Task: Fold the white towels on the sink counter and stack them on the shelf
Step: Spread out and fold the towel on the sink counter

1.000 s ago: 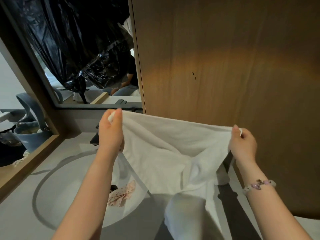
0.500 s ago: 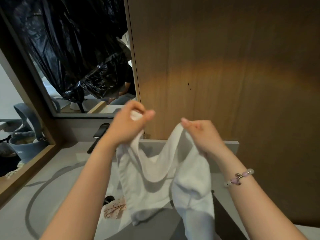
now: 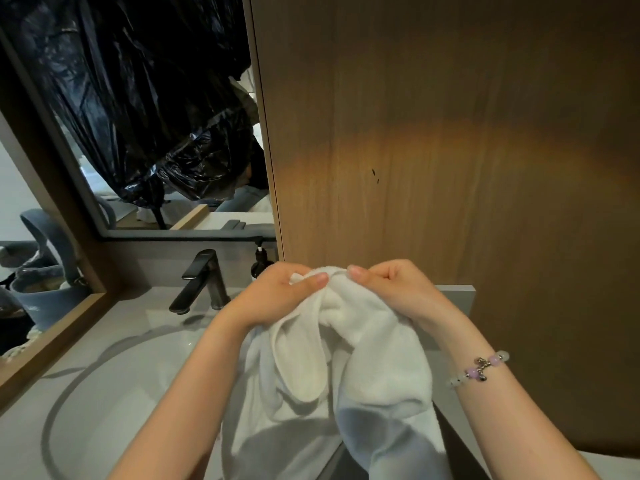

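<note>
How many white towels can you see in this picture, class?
1: the white towel, held above the sink by the left hand and right hand. Others may be hidden.

Bare forearms, sleeveless to the frame edge; pink-and-white beaded bracelet on right wrist

Below my arms the pale surface runs along the mirror wall, with a round white basin sunk into it. A dark faucet stands at the basin's far rim, spout angled left. Just right of it, a dark pump bottle sits against the wooden panel. A grey raised ledge borders the far right.
</note>
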